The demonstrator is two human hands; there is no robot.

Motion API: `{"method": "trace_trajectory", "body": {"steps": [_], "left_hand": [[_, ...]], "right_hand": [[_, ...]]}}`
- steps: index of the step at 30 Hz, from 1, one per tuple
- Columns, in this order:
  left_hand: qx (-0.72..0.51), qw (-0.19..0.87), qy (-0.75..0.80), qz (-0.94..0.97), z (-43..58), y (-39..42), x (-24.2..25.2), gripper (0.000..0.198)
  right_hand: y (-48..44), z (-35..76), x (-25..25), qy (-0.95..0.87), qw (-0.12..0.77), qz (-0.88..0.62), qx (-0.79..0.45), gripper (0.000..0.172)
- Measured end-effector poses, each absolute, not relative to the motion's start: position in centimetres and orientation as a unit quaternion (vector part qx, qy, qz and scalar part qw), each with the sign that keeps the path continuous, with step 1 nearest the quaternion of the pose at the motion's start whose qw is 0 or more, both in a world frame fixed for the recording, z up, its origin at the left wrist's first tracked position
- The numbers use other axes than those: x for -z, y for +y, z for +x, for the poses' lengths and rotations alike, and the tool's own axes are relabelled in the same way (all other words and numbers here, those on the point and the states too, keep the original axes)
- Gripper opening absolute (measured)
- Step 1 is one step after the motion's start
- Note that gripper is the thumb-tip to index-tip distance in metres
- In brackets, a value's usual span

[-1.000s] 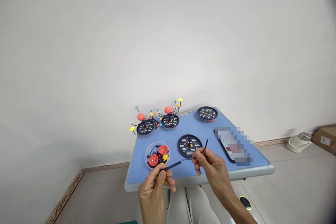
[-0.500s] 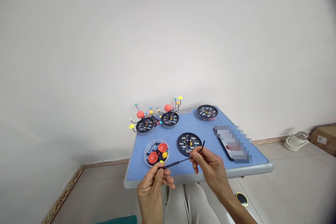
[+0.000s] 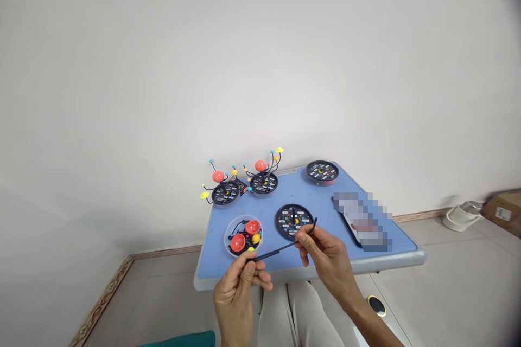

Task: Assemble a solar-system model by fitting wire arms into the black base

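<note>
Pinching a thin black rod [image 3: 271,252] in my left hand [image 3: 238,303] and a second rod [image 3: 313,227] in my right hand [image 3: 325,260], both clamped, over the blue tabletop [image 3: 214,268]. Rods look light, stiff, slender; best gripped near their ends.
</note>
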State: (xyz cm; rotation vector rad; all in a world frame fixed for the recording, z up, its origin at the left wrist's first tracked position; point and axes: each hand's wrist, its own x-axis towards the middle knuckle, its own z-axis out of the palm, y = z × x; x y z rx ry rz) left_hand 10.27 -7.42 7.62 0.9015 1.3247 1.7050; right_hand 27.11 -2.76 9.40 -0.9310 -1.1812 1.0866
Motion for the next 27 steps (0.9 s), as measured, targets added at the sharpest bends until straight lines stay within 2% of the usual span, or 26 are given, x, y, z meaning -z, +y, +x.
{"method": "trace_trajectory", "body": {"steps": [14, 20, 27], "left_hand": [[-0.654, 0.411, 0.507, 0.383, 10.9, -7.7, -7.0, 0.034], [-0.672, 0.483, 0.474, 0.302, 10.7, -7.6, -8.8, 0.035], [-0.679, 0.547, 0.434, 0.226, 11.0, -7.7, -9.3, 0.036]], "right_hand": [[-3.3, 26.9, -9.5, -0.536, 0.584, -0.382, -0.474, 0.031], [-3.7, 27.4, -10.3, -0.504, 0.616, -0.408, -0.448, 0.031], [-3.9, 26.4, -10.4, -0.511, 0.568, -0.395, -0.51, 0.036]]}}
